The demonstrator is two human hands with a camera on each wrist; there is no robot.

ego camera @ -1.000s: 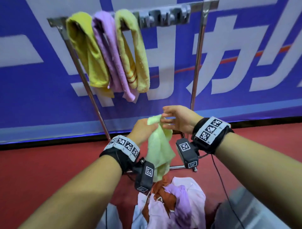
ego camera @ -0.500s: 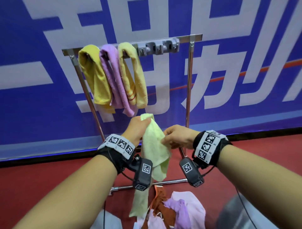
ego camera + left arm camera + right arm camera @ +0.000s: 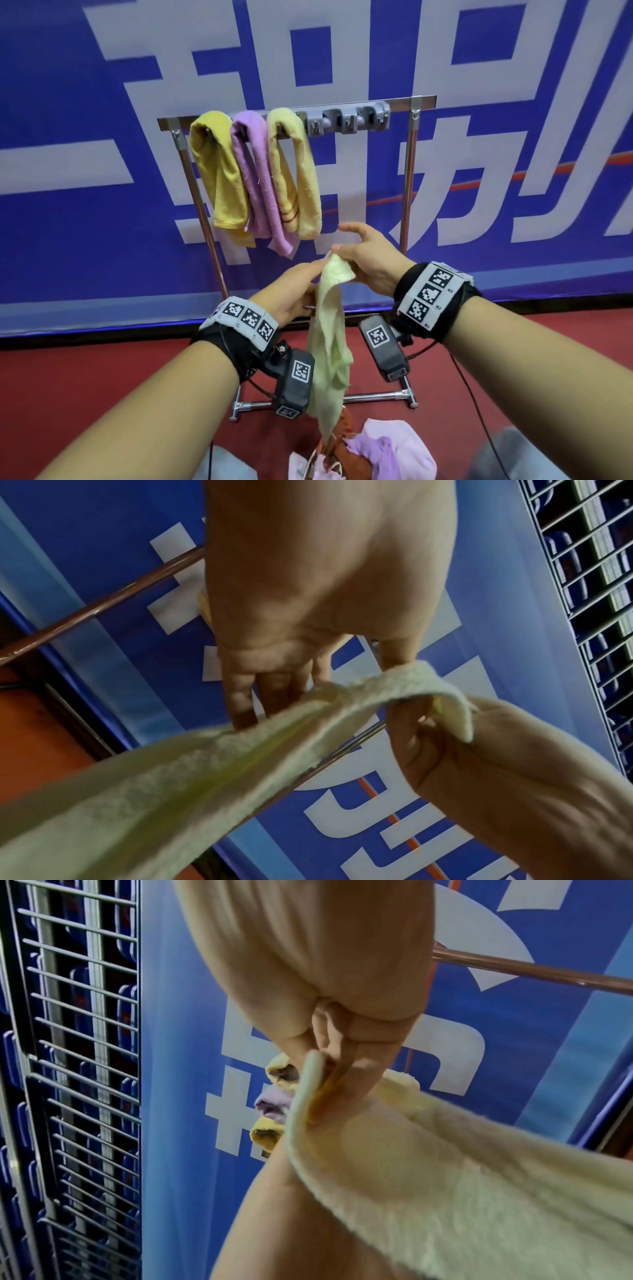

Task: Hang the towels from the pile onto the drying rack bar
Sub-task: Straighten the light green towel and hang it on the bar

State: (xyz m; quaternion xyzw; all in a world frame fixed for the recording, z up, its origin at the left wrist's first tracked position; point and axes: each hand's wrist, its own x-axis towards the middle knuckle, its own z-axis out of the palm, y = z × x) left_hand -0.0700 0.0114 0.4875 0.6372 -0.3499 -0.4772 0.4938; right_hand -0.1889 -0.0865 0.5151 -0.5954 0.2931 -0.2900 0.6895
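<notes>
A red floor (image 3: 85, 394) is seen underfoot, and behind it a blue banner (image 3: 68, 205) with large white characters fills the wall; a wire grid (image 3: 68, 1069) is visible beside the banner in the wrist views. A metal drying rack (image 3: 409, 192) is stood on the floor in front of the banner. Over its top bar, three towels are draped side by side at the left end: a yellow towel (image 3: 219, 178), a purple towel (image 3: 257, 185) and a pale yellow towel (image 3: 298, 178). Grey clips (image 3: 347, 120) are fixed along the bar to their right. A light green towel (image 3: 329, 335) is held up between the rack and the camera, below the bar. Its top edge is pinched by the fingers (image 3: 414, 739) of the right hand (image 3: 371, 263), and its side is gripped by the left hand (image 3: 291, 294). Its lower end is hung down to the pile of towels (image 3: 376, 452) on the floor.
</notes>
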